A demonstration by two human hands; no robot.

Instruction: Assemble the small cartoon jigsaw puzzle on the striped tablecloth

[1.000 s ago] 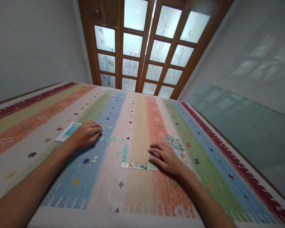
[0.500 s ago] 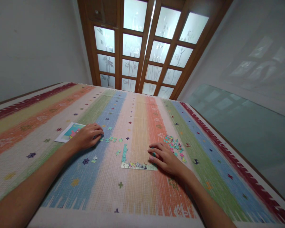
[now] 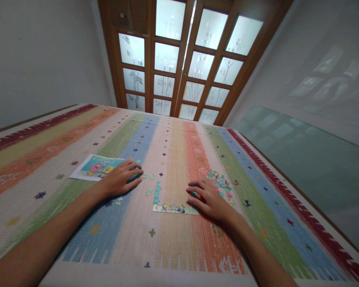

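My left hand (image 3: 121, 176) reaches over a short row of loose puzzle pieces (image 3: 152, 176), palm down, fingers stretched and thumb apart. Its fingertips are at the row's left part and cover some of it. My right hand (image 3: 208, 200) rests at the right end of the partly joined jigsaw puzzle (image 3: 168, 209), an L of a left edge and a bottom edge. Between its curved fingers and thumb a bit of teal puzzle piece (image 3: 194, 194) shows. Beyond that hand lies a heap of mixed puzzle pieces (image 3: 219, 180).
A reference picture (image 3: 98, 166) with cartoon figures lies left, partly behind my left hand. Single pieces lie at the puzzle's left (image 3: 148, 192) and below my left hand (image 3: 119, 202). A striped cloth (image 3: 173, 247) covers the table; glazed wooden doors (image 3: 179, 71) stand beyond.
My left hand has moved right, off the reference picture and along the row of loose pieces, so more of the picture shows. My right hand has stayed in place.
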